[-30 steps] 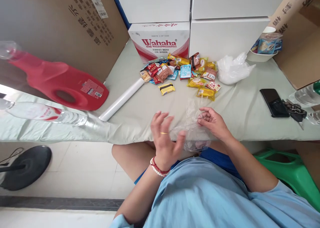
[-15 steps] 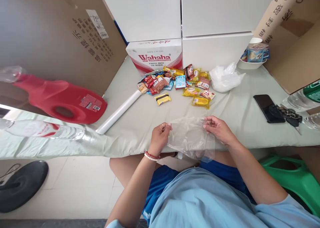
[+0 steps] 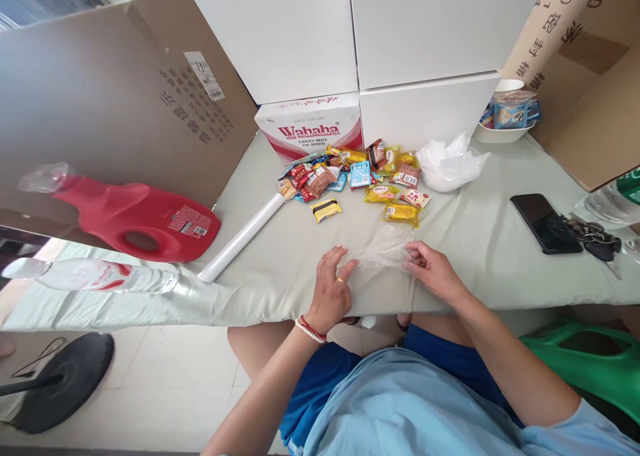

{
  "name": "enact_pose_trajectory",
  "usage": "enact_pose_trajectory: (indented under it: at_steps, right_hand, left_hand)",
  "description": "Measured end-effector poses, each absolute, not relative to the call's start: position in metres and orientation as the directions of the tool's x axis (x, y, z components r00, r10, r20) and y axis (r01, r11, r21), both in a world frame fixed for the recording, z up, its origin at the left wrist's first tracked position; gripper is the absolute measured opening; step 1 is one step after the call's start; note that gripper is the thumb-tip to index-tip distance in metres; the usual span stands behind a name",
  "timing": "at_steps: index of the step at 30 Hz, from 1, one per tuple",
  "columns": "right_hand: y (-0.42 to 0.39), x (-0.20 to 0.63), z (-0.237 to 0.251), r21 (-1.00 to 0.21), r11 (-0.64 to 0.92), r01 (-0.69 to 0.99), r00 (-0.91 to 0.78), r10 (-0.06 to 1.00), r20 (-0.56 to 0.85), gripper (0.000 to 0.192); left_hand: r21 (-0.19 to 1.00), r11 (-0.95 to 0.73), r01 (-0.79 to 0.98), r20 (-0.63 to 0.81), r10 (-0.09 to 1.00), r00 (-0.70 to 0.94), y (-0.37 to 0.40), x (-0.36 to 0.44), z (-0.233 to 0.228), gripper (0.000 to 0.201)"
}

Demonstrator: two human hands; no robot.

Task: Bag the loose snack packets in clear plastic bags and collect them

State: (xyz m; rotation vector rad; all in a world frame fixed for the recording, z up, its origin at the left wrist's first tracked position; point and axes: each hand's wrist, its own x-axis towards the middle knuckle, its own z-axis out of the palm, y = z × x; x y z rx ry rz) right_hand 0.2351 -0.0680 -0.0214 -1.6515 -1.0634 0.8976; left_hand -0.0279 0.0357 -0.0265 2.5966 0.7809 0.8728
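A clear plastic bag [image 3: 383, 251], crumpled and see-through, lies low over the cloth near the table's front edge. My right hand [image 3: 431, 269] pinches its right side between thumb and fingers. To the left of the bag is my left hand [image 3: 331, 288], thumb and fingers apart, with nothing visible between them. Just beyond the hands, several wrapped snacks [image 3: 401, 214] are heaped on the cloth, yellow, red, brown and blue. One small yellow packet [image 3: 325, 209] sits apart from the heap. A white plastic bag [image 3: 450, 164] stands bunched at the heap's right.
On the left lie a roll of white film [image 3: 243, 239], a red jug [image 3: 145, 219] and a water bottle [image 3: 95, 276]. A Wahaha carton [image 3: 310, 128] stands behind the snacks. At right are a phone [image 3: 545, 223], keys [image 3: 595, 236] and a bowl [image 3: 503, 134] of packets.
My left hand has let go of the clear bag and its fingers have spread. The bag, hanging over the table edge before, is now gathered on the cloth. My right hand keeps its pinch.
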Motion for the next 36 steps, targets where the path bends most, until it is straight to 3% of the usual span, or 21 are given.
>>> enact_pose_trajectory:
  at_steps: [4,7,9,12,14,16,18,22,24,27,29,33,36]
  right_hand:
    - [-0.071,0.238,-0.019,-0.892,-0.131,0.432,0.293,0.956,0.002,0.04]
    - [-0.075,0.238,-0.019,-0.818,-0.037,0.574,0.209,0.973,0.103,0.051]
    - [-0.078,0.234,-0.02,-0.765,0.038,0.643,0.137,0.977,0.164,0.055]
    - [-0.08,0.227,-0.02,-0.704,0.129,0.699,0.056,0.971,0.234,0.058]
    - [-0.08,0.221,-0.018,-0.671,0.185,0.718,0.013,0.96,0.279,0.06]
    - [-0.078,0.217,-0.016,-0.638,0.232,0.734,-0.027,0.949,0.314,0.061]
    - [-0.077,0.215,-0.015,-0.601,0.275,0.75,-0.063,0.935,0.35,0.061]
    - [-0.075,0.215,-0.018,-0.526,0.343,0.778,-0.114,0.901,0.419,0.064]
    - [-0.075,0.215,-0.021,-0.5,0.367,0.785,-0.141,0.891,0.432,0.065]
    - [-0.073,0.213,-0.024,-0.478,0.398,0.783,-0.185,0.883,0.431,0.064]
    - [-0.071,0.211,-0.025,-0.462,0.416,0.783,-0.213,0.878,0.429,0.064]
    - [-0.064,0.216,-0.028,-0.438,0.406,0.802,-0.213,0.88,0.425,0.054]
    - [-0.055,0.227,-0.032,-0.471,0.327,0.819,-0.136,0.909,0.394,0.039]
  left_hand:
    - [0.757,-0.582,0.297,0.255,0.682,0.686,0.055,-0.024,-0.018,0.072]
    - [0.913,-0.31,0.266,0.103,0.804,0.586,0.071,-0.022,-0.006,0.042]
    - [0.904,-0.25,0.346,0.045,0.862,0.504,0.077,-0.016,0.007,0.029]
    - [0.758,-0.427,0.493,0.121,0.835,0.536,0.075,0.0,0.028,0.041]
    - [0.645,-0.565,0.514,0.163,0.76,0.63,0.069,0.012,0.039,0.062]
    - [0.609,-0.598,0.521,0.1,0.71,0.697,0.064,0.022,0.044,0.08]
    - [0.684,-0.51,0.522,-0.065,0.67,0.74,0.065,0.026,0.044,0.072]
    - [0.885,-0.096,0.455,-0.286,0.657,0.697,0.073,0.019,0.038,0.069]
    - [0.902,-0.004,0.432,-0.309,0.693,0.651,0.074,0.014,0.032,0.066]
    - [0.894,0.0,0.448,-0.332,0.67,0.664,0.07,0.008,0.025,0.046]
    - [0.911,0.087,0.404,-0.347,0.694,0.631,0.068,0.005,0.022,0.035]
    - [0.934,0.295,0.204,-0.356,0.827,0.434,0.073,-0.008,0.017,0.024]
    - [0.962,0.223,0.159,-0.257,0.934,0.247,0.083,-0.018,0.008,0.029]
